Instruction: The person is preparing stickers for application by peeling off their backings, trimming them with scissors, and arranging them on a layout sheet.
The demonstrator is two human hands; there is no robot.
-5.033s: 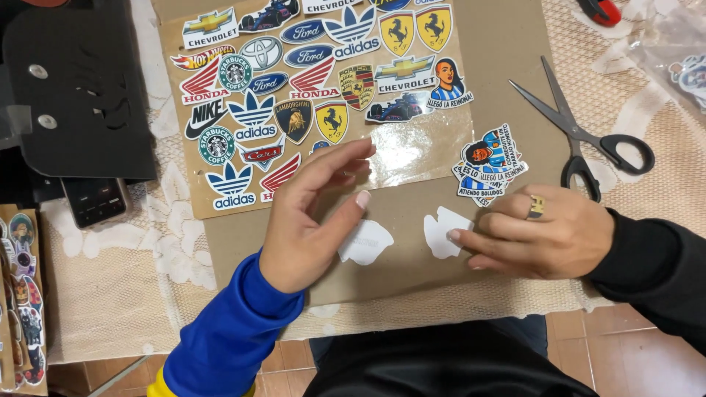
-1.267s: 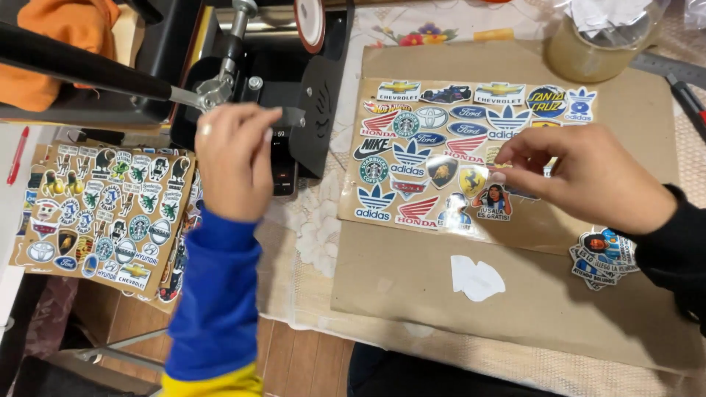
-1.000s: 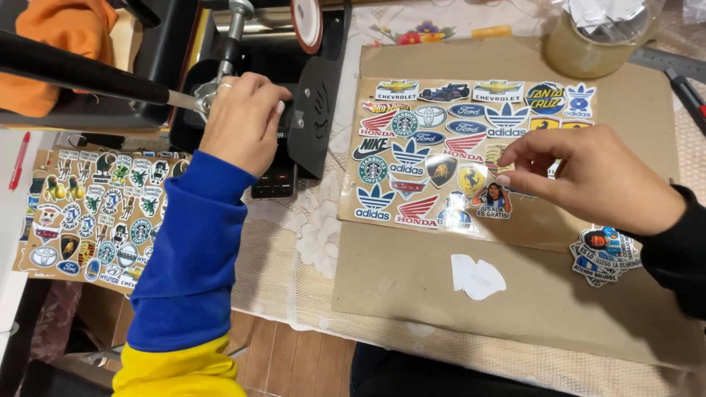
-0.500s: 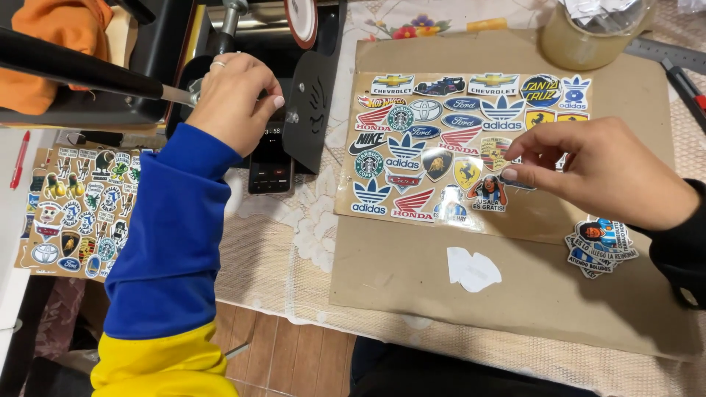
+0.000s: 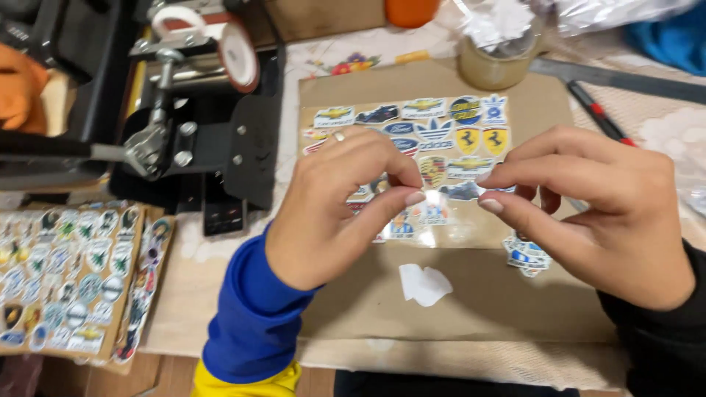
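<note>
My left hand (image 5: pixel 346 213), in a blue sleeve with a ring on one finger, and my right hand (image 5: pixel 596 213), in a black sleeve, meet above a sheet of colourful logo stickers (image 5: pixel 441 121). Thumb and forefinger of each hand pinch one end of a short clear glossy tape strip (image 5: pixel 445 202) stretched between them. The sheet lies on a brown cardboard board (image 5: pixel 515 309). A white paper scrap (image 5: pixel 425 283) lies on the board below my hands. A small pile of cut stickers (image 5: pixel 526 254) sits under my right hand.
A black press machine (image 5: pixel 220 147) with a tape roll (image 5: pixel 237 51) on it stands at the left. A board covered with stickers (image 5: pixel 66 272) lies at the lower left. A jar (image 5: pixel 496 62), a metal ruler (image 5: pixel 625 77) and a red-black tool (image 5: pixel 596 110) lie at the back right.
My left hand has come back from the tape roll on the machine to the sticker sheet. It now meets my right hand, which has lifted off the sheet, with a clear strip between them.
</note>
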